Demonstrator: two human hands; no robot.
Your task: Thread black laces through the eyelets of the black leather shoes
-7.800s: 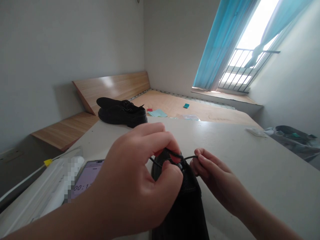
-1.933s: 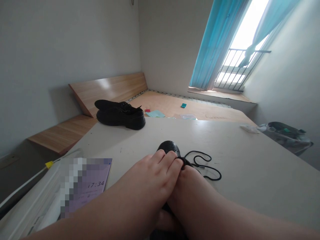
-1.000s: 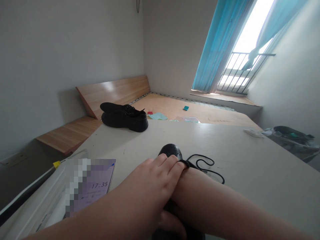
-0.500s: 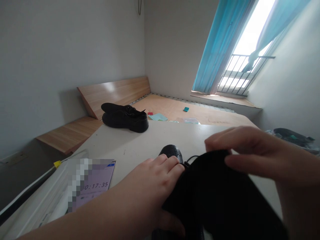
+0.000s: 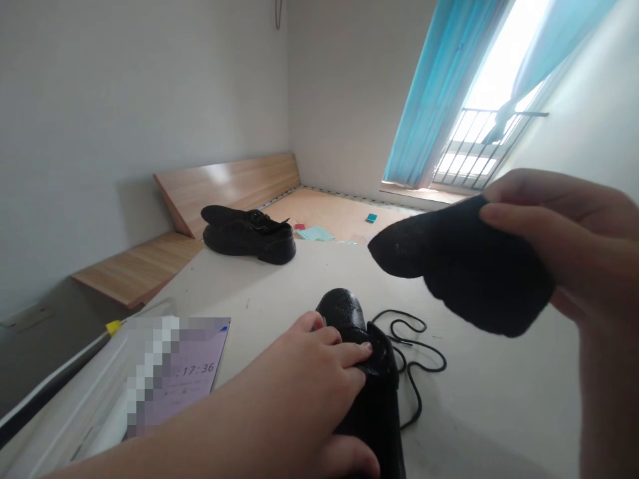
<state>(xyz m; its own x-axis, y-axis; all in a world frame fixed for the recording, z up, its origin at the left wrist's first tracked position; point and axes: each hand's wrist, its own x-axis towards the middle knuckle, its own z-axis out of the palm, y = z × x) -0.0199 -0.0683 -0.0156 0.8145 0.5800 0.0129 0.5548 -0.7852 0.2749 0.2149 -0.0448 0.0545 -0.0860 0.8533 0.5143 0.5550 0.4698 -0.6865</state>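
A black leather lace-up shoe [image 5: 344, 309] lies on the white table, toe pointing away from me. Across its upper rests my left hand [image 5: 327, 372], fingers over the front and thumb near the opening, gripping it. Its loose black lace [image 5: 417, 366] trails in curves over the tabletop to the right. My right hand [image 5: 544, 219] pinches a bent black insole [image 5: 464, 259] between thumb and fingers, up in the air right of the shoe. Part of the insole's end is hidden behind that hand.
A pair of black shoes [image 5: 249, 236] sits at the table's far left edge. Left of my forearm lie a phone [image 5: 194, 372] showing a timer and a clear plastic case [image 5: 107, 392]. Beyond the table [image 5: 279, 286] is a wooden bed platform [image 5: 339, 203] with small items.
My right hand has lifted the insole up and away from the shoe, to the right. The shoe's opening and trailing lace now show. My left hand stays on the shoe.
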